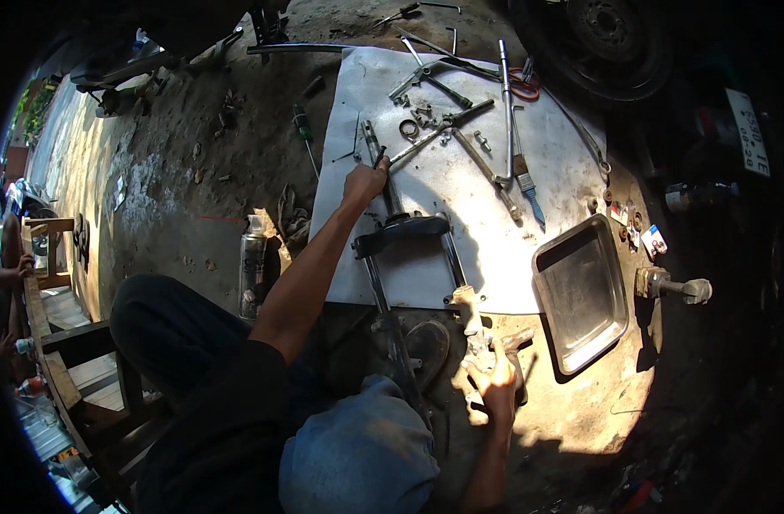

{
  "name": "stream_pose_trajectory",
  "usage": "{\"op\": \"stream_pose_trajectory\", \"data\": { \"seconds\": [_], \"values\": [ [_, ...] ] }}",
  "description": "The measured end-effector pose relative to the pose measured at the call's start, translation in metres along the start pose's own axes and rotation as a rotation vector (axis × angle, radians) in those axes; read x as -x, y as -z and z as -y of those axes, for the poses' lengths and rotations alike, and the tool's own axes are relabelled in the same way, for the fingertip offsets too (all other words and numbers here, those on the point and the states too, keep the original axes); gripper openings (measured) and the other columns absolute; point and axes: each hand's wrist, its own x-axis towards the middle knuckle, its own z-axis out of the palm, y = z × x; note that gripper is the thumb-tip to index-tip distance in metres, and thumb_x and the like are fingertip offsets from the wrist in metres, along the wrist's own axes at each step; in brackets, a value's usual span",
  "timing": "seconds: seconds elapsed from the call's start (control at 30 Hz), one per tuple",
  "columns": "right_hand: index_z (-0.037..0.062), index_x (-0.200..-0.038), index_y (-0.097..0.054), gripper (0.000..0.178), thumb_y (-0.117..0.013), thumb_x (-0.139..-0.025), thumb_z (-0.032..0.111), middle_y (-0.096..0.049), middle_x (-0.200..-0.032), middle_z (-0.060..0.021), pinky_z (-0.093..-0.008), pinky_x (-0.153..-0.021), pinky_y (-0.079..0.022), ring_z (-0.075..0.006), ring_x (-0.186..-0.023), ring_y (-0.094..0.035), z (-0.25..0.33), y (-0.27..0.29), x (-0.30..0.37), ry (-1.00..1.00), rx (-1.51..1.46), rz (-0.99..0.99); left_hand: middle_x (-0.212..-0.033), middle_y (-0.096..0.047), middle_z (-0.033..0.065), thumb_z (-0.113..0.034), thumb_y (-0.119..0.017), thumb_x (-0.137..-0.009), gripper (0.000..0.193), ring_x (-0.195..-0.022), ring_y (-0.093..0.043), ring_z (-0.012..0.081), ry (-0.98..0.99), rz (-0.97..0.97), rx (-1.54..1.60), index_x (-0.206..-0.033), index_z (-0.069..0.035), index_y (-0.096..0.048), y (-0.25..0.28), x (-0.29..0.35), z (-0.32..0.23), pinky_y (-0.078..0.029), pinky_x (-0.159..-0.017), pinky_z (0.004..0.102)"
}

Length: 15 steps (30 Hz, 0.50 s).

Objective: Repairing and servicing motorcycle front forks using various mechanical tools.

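One fork (402,231), white sheet (514,261), floor (572,415) — part-sunlit

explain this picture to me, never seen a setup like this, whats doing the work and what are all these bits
No robot here: a person works with two bare hands. The single picture comes from a camera worn on the head, looking down; its fisheye lens bends straight edges.

The right hand grasps the pale lower end of a fork-shaped metal part: two tubes joined by a dark crosspiece, with a stem. The left hand is at that stem, though its exact grip is unclear.

On the white sheet lie metal tools, including a long wrench, plus a paintbrush and a ring. A dark tray sits at its lower right, a spray can to its left.
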Motion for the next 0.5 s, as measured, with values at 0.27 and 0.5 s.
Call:
{"op": "stream_pose_trajectory", "data": {
  "seconds": [0.27,0.5],
  "values": [
    [0.0017,-0.122,-0.062,0.06,-0.087,-0.077,0.032,-0.072,-0.092,-0.0228,-0.0434,-0.072,-0.055,-0.0358,-0.084,-0.072,0.06,0.053,0.038,-0.094,-0.181,-0.067,-0.055,-0.052,0.0074,-0.078,-0.051,-0.088,0.079,-0.047,-0.051,0.0203,-0.031,0.079,0.455,-0.065,-0.003,-0.061,0.013,0.016,0.006,-0.04,-0.046,0.0379],
    [0.0022,-0.122,-0.067,0.062,-0.093,-0.071,0.026,-0.075,-0.089,-0.0158,-0.037,-0.071,-0.056,-0.0247,-0.079,-0.074,0.1,0.106,0.075,-0.244,-0.291,-0.177,-0.075,-0.066,0.0054,-0.056,-0.041,-0.105,0.053,-0.044,-0.024,0.0074,-0.284,0.456,0.98,-0.089,-0.01,-0.061,0.067,0.056,-0.074,-0.022,-0.042,0.0259]
  ]
}}
